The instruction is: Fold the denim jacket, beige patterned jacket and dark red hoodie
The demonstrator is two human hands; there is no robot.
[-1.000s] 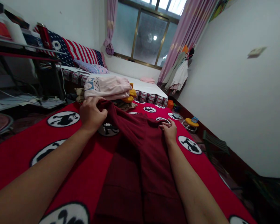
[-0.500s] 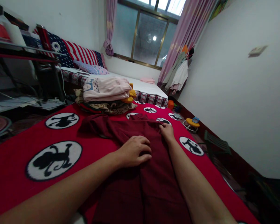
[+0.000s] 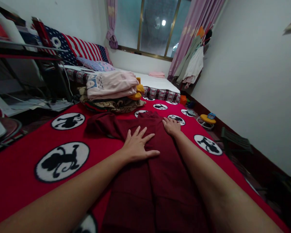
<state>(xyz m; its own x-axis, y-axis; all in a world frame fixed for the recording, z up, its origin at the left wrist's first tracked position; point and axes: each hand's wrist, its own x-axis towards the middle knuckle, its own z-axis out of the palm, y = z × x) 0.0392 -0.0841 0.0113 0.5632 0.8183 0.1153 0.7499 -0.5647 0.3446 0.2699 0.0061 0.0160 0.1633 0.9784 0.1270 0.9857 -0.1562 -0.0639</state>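
Observation:
A dark red long-sleeved top point(image 3: 135, 191) lies partly folded on the red bedspread with monkey medallions point(image 3: 21, 152). One of its sleeves point(image 3: 103, 124) sticks out to the left, while a long strip of cloth runs down its right half. My left hand point(image 3: 138, 147) rests on the middle of the top, open, with fingers spread wide. At the top's upper right edge, my right hand point(image 3: 171, 126) lies palm down with its fingers extended over the cloth; no grip shows there. The lower end of the top runs out of the picture.
A stack of folded clothes point(image 3: 113, 85), pale pink on top, stands at the far end of the bedspread. Behind it is a white bed point(image 3: 157, 82). On the left is a desk point(image 3: 29, 57); on the right a yellow stool point(image 3: 207, 119) and a dark folding stool point(image 3: 236, 140).
My left hand has uncurled and spread its fingers on the top. My right hand has loosened from a pinch at the edge to lying flat. The view has tilted down slightly.

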